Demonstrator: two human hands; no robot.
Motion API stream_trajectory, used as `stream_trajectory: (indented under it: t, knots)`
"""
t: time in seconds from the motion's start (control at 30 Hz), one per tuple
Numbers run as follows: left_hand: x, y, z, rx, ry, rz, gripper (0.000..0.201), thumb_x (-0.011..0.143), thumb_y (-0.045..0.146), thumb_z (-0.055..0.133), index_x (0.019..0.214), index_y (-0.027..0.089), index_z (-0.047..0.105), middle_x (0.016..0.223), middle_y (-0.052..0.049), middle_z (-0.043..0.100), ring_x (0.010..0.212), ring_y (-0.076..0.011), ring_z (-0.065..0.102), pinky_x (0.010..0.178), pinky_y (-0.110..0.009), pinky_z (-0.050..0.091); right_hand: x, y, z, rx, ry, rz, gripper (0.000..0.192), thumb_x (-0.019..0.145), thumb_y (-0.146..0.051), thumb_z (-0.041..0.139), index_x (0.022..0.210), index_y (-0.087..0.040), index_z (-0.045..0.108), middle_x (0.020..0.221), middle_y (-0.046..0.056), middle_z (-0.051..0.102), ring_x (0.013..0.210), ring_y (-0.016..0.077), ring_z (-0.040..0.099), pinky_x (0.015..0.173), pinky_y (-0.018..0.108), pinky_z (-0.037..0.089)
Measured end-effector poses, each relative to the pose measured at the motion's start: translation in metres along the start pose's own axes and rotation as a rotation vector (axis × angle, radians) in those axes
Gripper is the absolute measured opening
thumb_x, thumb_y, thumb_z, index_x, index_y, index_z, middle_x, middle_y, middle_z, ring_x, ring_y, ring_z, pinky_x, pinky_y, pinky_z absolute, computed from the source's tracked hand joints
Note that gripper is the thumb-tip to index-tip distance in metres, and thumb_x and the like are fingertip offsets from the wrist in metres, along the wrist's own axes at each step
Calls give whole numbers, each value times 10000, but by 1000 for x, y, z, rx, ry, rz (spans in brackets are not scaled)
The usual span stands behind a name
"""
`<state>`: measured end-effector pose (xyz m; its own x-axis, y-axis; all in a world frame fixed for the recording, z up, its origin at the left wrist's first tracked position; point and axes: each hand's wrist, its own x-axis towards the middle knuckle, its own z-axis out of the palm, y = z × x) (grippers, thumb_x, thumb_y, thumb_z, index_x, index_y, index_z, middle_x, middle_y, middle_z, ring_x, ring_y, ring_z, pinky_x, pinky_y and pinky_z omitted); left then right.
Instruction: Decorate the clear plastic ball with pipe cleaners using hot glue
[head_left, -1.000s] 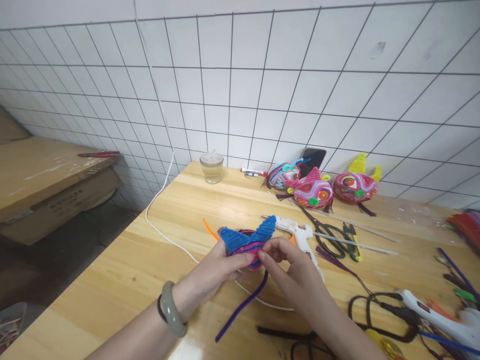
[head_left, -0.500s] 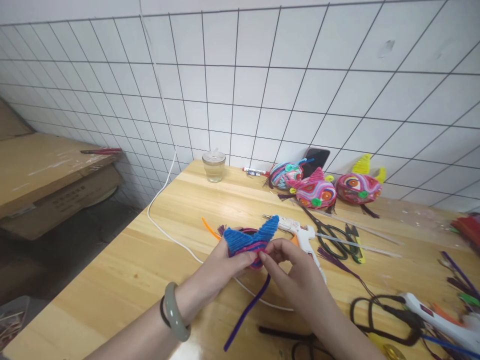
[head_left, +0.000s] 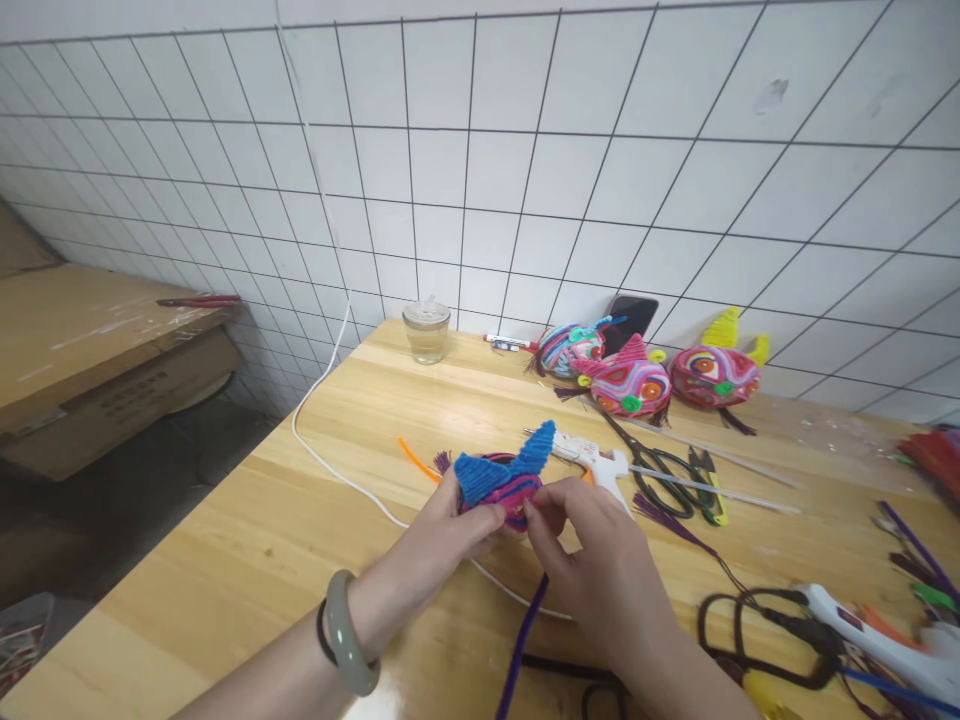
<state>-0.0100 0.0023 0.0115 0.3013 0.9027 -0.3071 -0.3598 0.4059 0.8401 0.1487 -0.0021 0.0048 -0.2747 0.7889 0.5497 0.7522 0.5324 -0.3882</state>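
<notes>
Pipe-cleaner fish [head_left: 501, 482], blue tail fins up, pinched between both hands above wooden table [head_left: 300, 520]. Left hand [head_left: 450, 535] grips its near-left side; right hand [head_left: 592, 560] pinches its right side, purple pipe cleaner [head_left: 521, 635] trailing down beneath. Just beyond right hand: glue gun [head_left: 592, 460], scissors [head_left: 664, 475]. Far beyond: three finished fish [head_left: 630, 385] along wall; lidded glass jar [head_left: 426, 333], clear liquid inside.

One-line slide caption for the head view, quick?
Both hands, left hand and right hand, pinch a blue-eared pipe-cleaner figure above the wooden table, purple pipe cleaner trailing.
</notes>
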Motion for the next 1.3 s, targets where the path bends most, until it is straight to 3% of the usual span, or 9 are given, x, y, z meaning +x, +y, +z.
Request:
stream_trajectory:
  t: [0.1,0.17,0.4,0.53,0.77,0.93,1.1,1.3]
  knots:
    - [0,-2,0,29,29,10,362,737,222,688,1090,207,611,1201,-100,657,1107,-275,587,939,-421,441,-2,2,1,-106,65,-120,104,856,-132,511,786,-209,523,635,11,607,579,175,550,587,307,393]
    - [0,-2,0,48,33,6,378,734,235,698,1098,199,606,1184,-108,664,1103,-279,589,926,-420,451,-2,3,2,-99,59,-121,109,857,-132,517,775,-204,524,627,10,608,572,171,550,582,307,394]
    - [0,3,1,61,-13,27,406,751,276,706,1135,195,605,1177,-111,672,1075,-265,610,867,-372,483,4,2,-4,322,-117,185,88,855,-194,525,801,-221,588,707,9,650,656,164,597,617,277,477]
    - [0,3,2,29,-3,21,385,743,271,716,1109,197,620,1159,-106,682,1041,-252,628,859,-366,487,10,3,-10,475,-140,221,112,842,-199,545,925,-209,619,742,11,664,657,156,598,618,264,502]
    - [1,0,0,29,8,1,341,761,291,700,1084,227,610,1091,-72,693,960,-212,646,793,-324,483,7,6,-11,430,-126,102,174,871,-154,526,1012,-217,607,821,28,643,734,164,577,683,288,486]
    - [0,-2,-4,-20,-97,9,363,762,213,688,1103,230,563,1170,-90,645,1034,-236,616,801,-345,483,8,13,-14,433,-126,46,166,894,-157,519,1002,-235,617,825,34,640,769,179,588,695,312,485]
    - [-1,0,-8,-77,-157,-10,465,714,63,614,1127,247,504,1090,-80,670,965,-253,658,783,-391,501,13,21,-20,408,-83,93,148,867,-182,557,979,-225,643,775,25,641,723,174,595,685,298,489]
    - [-1,3,-6,-126,-105,-44,529,595,0,648,1050,222,495,1111,-67,623,932,-265,672,796,-433,527,19,22,-24,454,-79,143,140,842,-173,573,951,-204,655,756,20,640,696,159,599,632,267,486]
